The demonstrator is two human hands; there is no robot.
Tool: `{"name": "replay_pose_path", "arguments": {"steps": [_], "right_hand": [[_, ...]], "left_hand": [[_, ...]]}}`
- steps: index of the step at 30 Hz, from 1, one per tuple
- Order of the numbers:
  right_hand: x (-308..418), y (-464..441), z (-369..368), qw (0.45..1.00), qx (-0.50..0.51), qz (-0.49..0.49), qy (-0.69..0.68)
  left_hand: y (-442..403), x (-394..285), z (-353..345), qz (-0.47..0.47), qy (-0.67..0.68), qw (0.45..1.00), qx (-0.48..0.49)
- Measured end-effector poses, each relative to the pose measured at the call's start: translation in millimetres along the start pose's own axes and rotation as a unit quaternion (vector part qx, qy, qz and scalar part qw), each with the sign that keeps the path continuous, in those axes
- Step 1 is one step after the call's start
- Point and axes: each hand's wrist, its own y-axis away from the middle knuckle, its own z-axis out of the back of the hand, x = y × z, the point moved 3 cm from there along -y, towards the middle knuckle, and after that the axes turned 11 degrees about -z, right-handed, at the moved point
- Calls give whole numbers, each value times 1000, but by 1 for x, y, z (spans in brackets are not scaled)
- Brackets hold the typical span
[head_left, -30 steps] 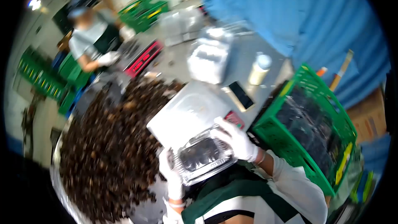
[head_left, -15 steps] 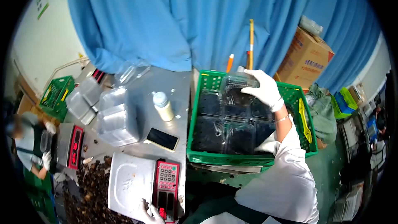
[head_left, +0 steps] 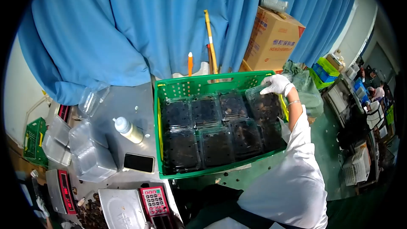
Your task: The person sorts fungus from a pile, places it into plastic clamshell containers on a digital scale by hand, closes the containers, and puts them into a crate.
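My right hand, in a white glove, grips the upper edge of a clear plastic box with dark contents. This box is slightly tilted at the right end of a green crate. Several similar lidded boxes stand in rows inside the crate, the nearest just left of the held one. Only a sliver of my left hand shows at the bottom edge, by a scale with a red keypad panel and a metal pan; its fingers are hidden.
On the metal table lie a phone, a bottle, stacked clear trays and dark loose pieces. Another scale stands left, near a co-worker's gloved hand. A cardboard box stands behind the crate.
The view has turned right. My right hand has carried the plastic box from the crate's back middle to its right end. My left hand has mostly slipped out of view.
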Motion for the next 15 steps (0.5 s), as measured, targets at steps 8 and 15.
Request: {"name": "replay_pose_path", "arguments": {"steps": [8,15], "right_hand": [[171,-63,-60,905,45,280,-318],[391,1,-42,792,-27,477,-380]], "left_hand": [[4,-2,-21,266,308,913,40],[54,-21,16,-65,93,986,-122]]}}
